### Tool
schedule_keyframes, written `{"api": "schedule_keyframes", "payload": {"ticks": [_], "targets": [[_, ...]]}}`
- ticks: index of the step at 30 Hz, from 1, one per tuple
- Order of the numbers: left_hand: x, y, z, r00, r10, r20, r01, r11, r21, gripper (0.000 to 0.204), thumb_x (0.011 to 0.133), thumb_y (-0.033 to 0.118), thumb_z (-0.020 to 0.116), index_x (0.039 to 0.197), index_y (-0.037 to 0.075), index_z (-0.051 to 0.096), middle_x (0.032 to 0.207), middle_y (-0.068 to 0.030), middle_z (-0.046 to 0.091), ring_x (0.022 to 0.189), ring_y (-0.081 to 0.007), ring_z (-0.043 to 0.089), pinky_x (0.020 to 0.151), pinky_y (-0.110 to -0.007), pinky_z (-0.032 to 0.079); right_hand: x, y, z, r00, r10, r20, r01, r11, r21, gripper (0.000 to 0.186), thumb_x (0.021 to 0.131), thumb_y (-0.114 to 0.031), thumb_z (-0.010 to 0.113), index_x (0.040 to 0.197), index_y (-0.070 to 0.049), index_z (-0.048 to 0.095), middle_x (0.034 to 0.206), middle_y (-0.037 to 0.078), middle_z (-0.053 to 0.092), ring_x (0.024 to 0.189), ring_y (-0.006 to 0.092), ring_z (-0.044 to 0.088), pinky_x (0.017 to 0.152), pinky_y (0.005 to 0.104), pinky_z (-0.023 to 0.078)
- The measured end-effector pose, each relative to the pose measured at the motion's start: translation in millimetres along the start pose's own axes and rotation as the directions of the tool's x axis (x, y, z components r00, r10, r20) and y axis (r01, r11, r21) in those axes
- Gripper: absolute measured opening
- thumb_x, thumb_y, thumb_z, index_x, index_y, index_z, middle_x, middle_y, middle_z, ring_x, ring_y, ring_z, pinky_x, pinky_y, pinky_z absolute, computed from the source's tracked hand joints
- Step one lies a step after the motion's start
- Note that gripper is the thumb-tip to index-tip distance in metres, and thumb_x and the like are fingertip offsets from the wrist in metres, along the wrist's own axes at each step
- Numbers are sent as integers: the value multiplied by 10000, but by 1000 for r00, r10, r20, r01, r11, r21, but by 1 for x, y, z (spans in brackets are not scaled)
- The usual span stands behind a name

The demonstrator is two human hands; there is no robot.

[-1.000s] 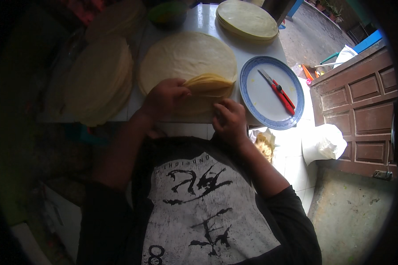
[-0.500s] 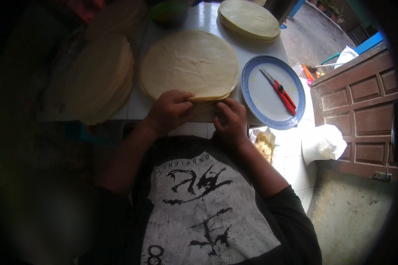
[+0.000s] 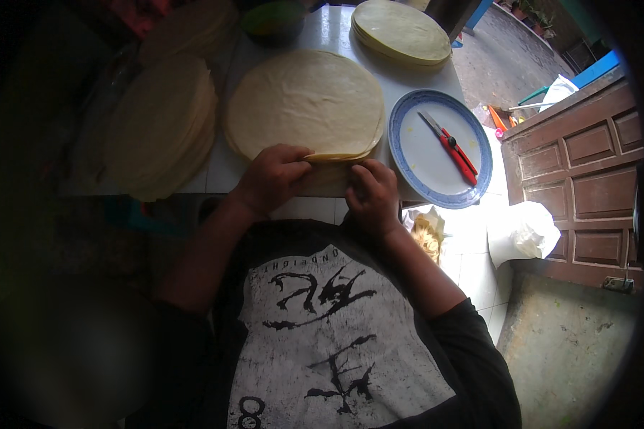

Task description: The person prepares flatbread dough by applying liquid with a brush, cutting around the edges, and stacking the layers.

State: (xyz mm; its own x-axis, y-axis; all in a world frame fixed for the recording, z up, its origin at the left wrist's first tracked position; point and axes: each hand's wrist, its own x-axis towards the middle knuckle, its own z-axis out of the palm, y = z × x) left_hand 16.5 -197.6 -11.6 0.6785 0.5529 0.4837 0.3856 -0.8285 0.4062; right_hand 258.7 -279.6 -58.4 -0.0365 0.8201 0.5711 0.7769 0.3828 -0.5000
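In front of me a stack of thin, round, pale pastry wrappers (image 3: 306, 104) lies at the table's near edge. My left hand (image 3: 275, 177) grips the near rim of the upper wrappers, thumb and fingers pinched together. Beside it on the right, my right hand (image 3: 373, 191) has its fingers curled and pinched at the same rim. Between the hands the edge is slightly lifted, with lower layers showing under it. To the right of the stack, a white plate with a blue rim (image 3: 401, 159) holds red-handled scissors (image 3: 456, 154).
More wrapper stacks stand at the left (image 3: 161, 125) and the far right (image 3: 401, 30). A dark green bowl (image 3: 272, 21) sits at the back of the white table (image 3: 329, 21). Right of the table are a white bag (image 3: 526, 232) and a brown panelled door (image 3: 583, 168).
Both hands keep their hold on the wrapper edge, with only very slight finger movement. The plate and scissors appear slightly shifted left with the view.
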Motion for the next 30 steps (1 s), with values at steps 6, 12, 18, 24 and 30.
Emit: {"api": "schedule_keyframes", "payload": {"ticks": [6, 12, 18, 24, 30], "targets": [[-3, -2, -1, 1000, 16, 1, -17, 1000, 14, 173, 823, 109, 794, 962, 32, 727, 1096, -153, 726, 994, -354, 701, 870, -447, 565, 0, 0, 0, 1000, -5, -1, 5, 1000, 2, 430, 725, -115, 772, 1140, -63, 673, 1168, 136, 634, 1071, 368, 608, 928, 468, 488], [-4, -2, 0, 1000, 16, 11, -16, 1000, 13, 187, 789, 117, 811, 923, 35, 711, 1111, -161, 720, 985, -367, 696, 855, -464, 566, 1, 2, 2, 1000, -24, -6, 24, 1000, 9, 428, 722, -113, 759, 1138, -61, 670, 1166, 139, 640, 1054, 368, 613, 923, 471, 492], [-3, -2, 2, 997, 76, 19, -77, 996, 42, 200, 760, 122, 828, 862, 38, 678, 1081, -159, 717, 949, -363, 693, 823, -483, 560, -3, 5, 5, 999, 3, -36, -1, 999, 54, 417, 722, -113, 755, 1128, -60, 672, 1152, 142, 644, 1056, 371, 614, 927, 474, 491], [-5, 2, -2, 998, 56, 22, -56, 998, -5, 210, 765, 111, 822, 891, 42, 668, 1071, -151, 718, 939, -360, 694, 824, -478, 559, 5, 4, -2, 987, 160, 29, -163, 968, 190, 351, 775, -107, 746, 1114, -61, 667, 1088, 143, 642, 992, 366, 634, 880, 461, 508], [-12, -11, -2, 999, 6, -41, -10, 993, -116, 188, 788, 66, 789, 941, 61, 680, 1012, -129, 719, 930, -346, 695, 829, -454, 556, 33, -16, -11, 988, 151, 37, -155, 977, 149, 275, 805, -124, 772, 1064, -74, 699, 1010, 136, 644, 918, 346, 648, 811, 458, 518]]}}
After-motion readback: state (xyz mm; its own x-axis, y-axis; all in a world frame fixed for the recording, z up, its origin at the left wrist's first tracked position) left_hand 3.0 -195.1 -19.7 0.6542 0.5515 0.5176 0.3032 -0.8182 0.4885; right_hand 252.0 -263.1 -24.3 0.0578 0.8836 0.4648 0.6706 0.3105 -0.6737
